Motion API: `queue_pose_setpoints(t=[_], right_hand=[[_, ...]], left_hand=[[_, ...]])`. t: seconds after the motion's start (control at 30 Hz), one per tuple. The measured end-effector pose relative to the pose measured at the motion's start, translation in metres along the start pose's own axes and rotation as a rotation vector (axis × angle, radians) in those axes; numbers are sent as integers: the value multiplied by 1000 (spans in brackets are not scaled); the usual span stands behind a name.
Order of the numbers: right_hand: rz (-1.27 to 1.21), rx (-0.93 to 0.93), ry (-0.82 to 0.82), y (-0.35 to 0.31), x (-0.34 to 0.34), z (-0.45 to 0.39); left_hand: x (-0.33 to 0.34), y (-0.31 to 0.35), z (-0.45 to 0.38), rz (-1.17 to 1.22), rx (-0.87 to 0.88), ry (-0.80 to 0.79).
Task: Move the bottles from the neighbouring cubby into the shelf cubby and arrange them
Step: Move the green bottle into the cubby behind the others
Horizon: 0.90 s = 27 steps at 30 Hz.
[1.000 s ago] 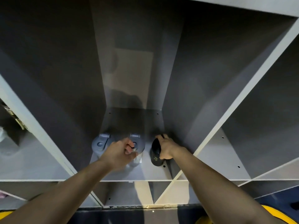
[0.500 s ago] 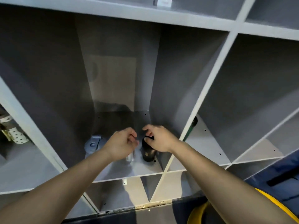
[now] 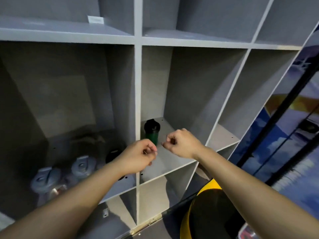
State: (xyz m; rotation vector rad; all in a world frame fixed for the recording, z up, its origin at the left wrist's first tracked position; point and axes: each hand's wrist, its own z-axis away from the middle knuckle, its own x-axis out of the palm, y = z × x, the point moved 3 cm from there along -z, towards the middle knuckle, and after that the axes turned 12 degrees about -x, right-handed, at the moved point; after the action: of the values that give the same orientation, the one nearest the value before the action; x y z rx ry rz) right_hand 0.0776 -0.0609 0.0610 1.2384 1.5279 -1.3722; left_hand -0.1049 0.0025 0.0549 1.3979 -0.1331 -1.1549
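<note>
Green bottle upright in right cubby, just behind left hand and right hand, both loosely curled, empty

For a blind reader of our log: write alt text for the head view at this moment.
Two bare hands, left hand and right hand, hover loosely curled and empty before a grey cubby shelf. A green bottle with a black lid stands alone in the right cubby. The darker left cubby holds two grey-lidded bottles and a black-lidded bottle.
</note>
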Motion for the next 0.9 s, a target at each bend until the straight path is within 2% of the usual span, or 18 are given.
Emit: queue_pose_setpoints(t=[0.07, 0.2, 0.37, 0.47, 0.57, 0.73, 0.9], right_hand=[[-22, 37, -22, 33, 1, -10], [-116, 69, -80, 93, 11, -48], [-116, -11, -243, 153, 39, -111], [-118, -72, -309, 165, 62, -151], [-98, -150, -378, 167, 93, -188], [-103, -115, -454, 173, 139, -229], [-175, -108, -382, 177, 169, -238]], left_hand=[[19, 3, -30, 113, -91, 2], [40, 6, -95, 264, -233, 119], [50, 2, -156, 495, -466, 275], [51, 2, -179, 692, -579, 337], [47, -4, -201, 767, -657, 410], [44, -18, -222, 872, -736, 430], [47, -22, -237, 949, -735, 438]])
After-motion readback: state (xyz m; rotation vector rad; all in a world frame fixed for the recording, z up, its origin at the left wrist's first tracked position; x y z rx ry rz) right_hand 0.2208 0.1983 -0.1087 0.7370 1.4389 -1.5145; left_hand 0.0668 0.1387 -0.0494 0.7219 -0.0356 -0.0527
